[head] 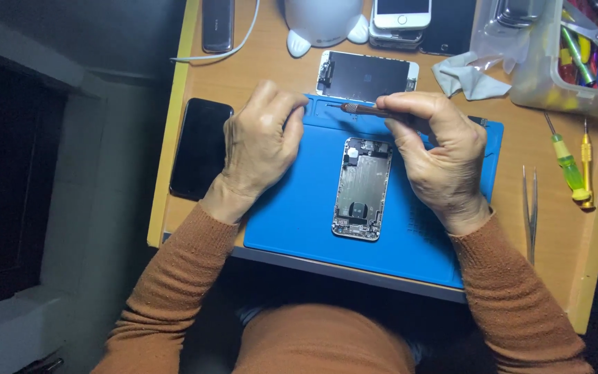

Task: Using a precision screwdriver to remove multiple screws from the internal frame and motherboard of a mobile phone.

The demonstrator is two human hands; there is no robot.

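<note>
We see a matt blue rubbery mat (299,208) on a smooth wooden counter (243,76), a bare, dull metal phone shell (362,187), glossy black glass on the left phone (201,147), and shiny steel tweezers (530,208).

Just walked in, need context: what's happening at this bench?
A person in a rust-orange sweater works over a blue repair mat. An opened phone rear housing lies on the mat, insides up, between the hands. The right hand holds a small screwdriver level above the mat's far edge; the left hand is curled beside its tip, seemingly pinching something too small to see. The detached screen lies just beyond the mat, tweezers to the right.
</note>
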